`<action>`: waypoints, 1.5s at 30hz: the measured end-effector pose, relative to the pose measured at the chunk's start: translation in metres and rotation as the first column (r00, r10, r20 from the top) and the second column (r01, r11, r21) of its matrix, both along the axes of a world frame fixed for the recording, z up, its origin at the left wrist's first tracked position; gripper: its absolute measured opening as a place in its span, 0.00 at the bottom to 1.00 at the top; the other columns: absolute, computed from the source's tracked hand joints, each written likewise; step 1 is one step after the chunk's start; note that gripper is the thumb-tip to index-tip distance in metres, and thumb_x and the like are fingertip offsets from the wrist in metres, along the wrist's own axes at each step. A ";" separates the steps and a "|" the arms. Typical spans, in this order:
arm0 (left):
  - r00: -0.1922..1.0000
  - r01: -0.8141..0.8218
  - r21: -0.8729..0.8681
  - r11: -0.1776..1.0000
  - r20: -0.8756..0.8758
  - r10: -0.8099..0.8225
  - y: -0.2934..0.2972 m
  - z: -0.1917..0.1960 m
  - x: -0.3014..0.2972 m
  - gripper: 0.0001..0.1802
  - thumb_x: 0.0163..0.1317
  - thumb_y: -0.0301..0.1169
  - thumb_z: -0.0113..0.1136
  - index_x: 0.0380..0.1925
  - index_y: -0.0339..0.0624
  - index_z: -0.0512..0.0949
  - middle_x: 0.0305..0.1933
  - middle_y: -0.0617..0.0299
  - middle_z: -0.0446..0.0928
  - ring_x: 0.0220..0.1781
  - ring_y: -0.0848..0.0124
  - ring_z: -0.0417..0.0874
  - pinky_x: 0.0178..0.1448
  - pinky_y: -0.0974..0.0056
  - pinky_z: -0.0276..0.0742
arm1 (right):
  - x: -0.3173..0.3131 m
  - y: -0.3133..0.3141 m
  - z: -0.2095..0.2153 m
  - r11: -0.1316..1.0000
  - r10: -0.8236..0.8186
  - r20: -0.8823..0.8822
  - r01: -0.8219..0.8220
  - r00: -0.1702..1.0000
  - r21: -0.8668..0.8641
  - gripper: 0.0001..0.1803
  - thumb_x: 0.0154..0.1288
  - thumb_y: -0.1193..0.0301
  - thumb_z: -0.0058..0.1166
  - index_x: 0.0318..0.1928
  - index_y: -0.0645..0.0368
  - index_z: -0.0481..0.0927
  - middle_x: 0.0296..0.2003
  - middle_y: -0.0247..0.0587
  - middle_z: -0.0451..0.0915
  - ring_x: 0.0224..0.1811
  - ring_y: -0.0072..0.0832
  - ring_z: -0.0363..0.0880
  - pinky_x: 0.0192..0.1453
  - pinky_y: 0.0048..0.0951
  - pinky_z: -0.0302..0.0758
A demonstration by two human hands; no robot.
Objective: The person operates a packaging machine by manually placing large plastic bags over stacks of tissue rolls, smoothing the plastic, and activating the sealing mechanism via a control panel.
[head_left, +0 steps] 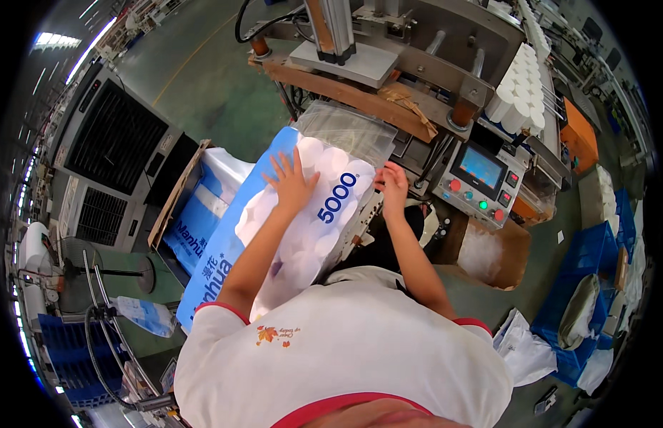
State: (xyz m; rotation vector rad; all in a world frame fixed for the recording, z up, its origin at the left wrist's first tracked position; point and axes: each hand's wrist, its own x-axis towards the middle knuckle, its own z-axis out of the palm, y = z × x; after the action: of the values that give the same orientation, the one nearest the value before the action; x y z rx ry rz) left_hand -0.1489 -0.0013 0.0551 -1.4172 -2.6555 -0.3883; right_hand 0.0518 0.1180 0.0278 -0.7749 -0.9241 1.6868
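A large plastic pack of white paper rolls (303,214), printed blue along one side, lies before me at a slant. My left hand (292,187) rests on top of it, fingers spread, near its far end. Loose clear film (346,128) extends from that end onto the machine's bed. Beside the pack's right far corner is my right hand (393,189), with its fingers curled together close to the film's edge. Whatever is between those fingertips is too small to make out.
Above the film stands a sealing machine with a flat metal press plate (346,63). To its right are a control panel (481,175) and stacked white rolls (518,89). A carton (492,250) holds clear plastic. Another blue pack (192,221) lies in a box at left.
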 end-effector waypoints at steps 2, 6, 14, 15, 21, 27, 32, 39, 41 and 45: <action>0.997 -0.063 -0.068 0.996 -0.058 0.060 -0.004 -0.007 0.016 0.40 0.61 0.57 0.45 0.69 0.55 0.49 0.72 0.39 0.41 0.73 0.40 0.36 0.60 0.22 0.30 | 0.015 0.006 -0.011 0.981 0.193 0.321 -0.192 0.927 -0.035 0.17 0.63 0.60 0.54 0.39 0.63 0.73 0.30 0.40 0.78 0.27 0.23 0.76 0.30 0.22 0.73; 0.996 -0.063 -0.077 0.995 -0.065 0.058 0.001 -0.007 0.030 0.38 0.61 0.56 0.44 0.68 0.54 0.52 0.72 0.39 0.42 0.72 0.38 0.40 0.58 0.20 0.35 | 0.009 -0.013 -0.027 0.920 0.393 0.514 -0.319 0.762 -0.229 0.29 0.54 0.47 0.60 0.27 0.64 0.70 0.21 0.36 0.73 0.21 0.22 0.71 0.25 0.24 0.68; 0.998 -0.055 -0.109 0.992 -0.042 0.051 0.000 -0.004 0.029 0.38 0.61 0.55 0.45 0.68 0.54 0.52 0.72 0.39 0.41 0.71 0.36 0.40 0.57 0.20 0.34 | -0.023 -0.040 -0.045 0.995 0.037 0.466 0.012 0.884 -0.102 0.26 0.52 0.56 0.66 0.22 0.57 0.61 0.20 0.28 0.61 0.23 0.21 0.60 0.26 0.24 0.61; 0.998 -0.041 -0.105 0.994 -0.041 0.037 0.003 -0.003 0.028 0.38 0.61 0.55 0.45 0.68 0.53 0.52 0.72 0.39 0.40 0.71 0.35 0.39 0.57 0.20 0.34 | -0.027 -0.042 -0.048 0.990 0.000 0.432 0.061 0.902 -0.126 0.26 0.53 0.58 0.66 0.22 0.57 0.61 0.20 0.28 0.61 0.22 0.20 0.59 0.26 0.24 0.61; 0.999 -0.033 -0.103 0.994 -0.007 0.033 0.011 0.001 0.029 0.38 0.60 0.55 0.45 0.68 0.52 0.53 0.71 0.37 0.41 0.71 0.34 0.39 0.56 0.20 0.34 | -0.036 -0.046 -0.028 0.961 -0.095 0.300 0.165 0.949 -0.220 0.22 0.55 0.67 0.63 0.23 0.55 0.59 0.23 0.27 0.58 0.25 0.18 0.56 0.30 0.21 0.59; 1.000 -0.030 -0.061 0.998 -0.008 0.030 0.060 -0.003 0.027 0.38 0.60 0.55 0.45 0.68 0.52 0.53 0.71 0.36 0.42 0.71 0.34 0.40 0.56 0.19 0.34 | -0.043 0.007 -0.046 0.949 -0.179 0.198 0.223 0.964 -0.224 0.21 0.55 0.68 0.63 0.24 0.54 0.59 0.24 0.26 0.58 0.26 0.17 0.56 0.31 0.19 0.59; 0.998 -0.025 -0.019 1.000 -0.065 0.023 0.082 -0.009 0.023 0.38 0.61 0.57 0.42 0.67 0.52 0.54 0.70 0.36 0.44 0.70 0.34 0.42 0.56 0.19 0.34 | -0.045 0.030 -0.047 0.941 -0.164 0.229 0.221 0.960 -0.255 0.21 0.55 0.66 0.64 0.25 0.53 0.60 0.24 0.26 0.62 0.26 0.16 0.60 0.30 0.19 0.60; 0.996 0.017 0.078 0.997 0.090 -0.024 0.072 -0.022 0.009 0.37 0.63 0.57 0.40 0.68 0.53 0.53 0.72 0.41 0.42 0.73 0.43 0.39 0.61 0.24 0.30 | -0.032 0.028 -0.047 0.964 0.048 0.247 0.020 0.968 -0.267 0.17 0.58 0.57 0.60 0.29 0.53 0.69 0.26 0.31 0.69 0.29 0.20 0.67 0.35 0.21 0.65; 0.959 0.071 0.192 0.979 0.256 -0.120 0.064 -0.029 -0.003 0.37 0.64 0.57 0.40 0.68 0.51 0.53 0.72 0.41 0.41 0.74 0.47 0.38 0.63 0.27 0.29 | -0.011 0.029 -0.048 0.942 0.118 0.059 -0.093 0.991 -0.322 0.19 0.60 0.52 0.55 0.34 0.54 0.69 0.31 0.35 0.73 0.34 0.24 0.70 0.40 0.25 0.67; 0.921 0.114 0.265 0.957 0.333 -0.202 0.043 -0.010 -0.052 0.37 0.64 0.56 0.42 0.68 0.49 0.53 0.72 0.40 0.42 0.75 0.49 0.38 0.66 0.30 0.28 | 0.061 0.034 -0.060 0.938 0.213 0.049 -0.190 0.976 -0.291 0.25 0.65 0.50 0.45 0.51 0.57 0.69 0.51 0.44 0.74 0.53 0.33 0.71 0.53 0.32 0.66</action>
State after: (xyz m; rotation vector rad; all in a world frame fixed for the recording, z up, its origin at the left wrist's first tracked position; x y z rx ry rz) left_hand -0.2006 0.0417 0.0447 -1.6176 -2.6345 -1.0423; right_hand 0.1131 0.1520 -0.0319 -0.9713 -0.8477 2.0113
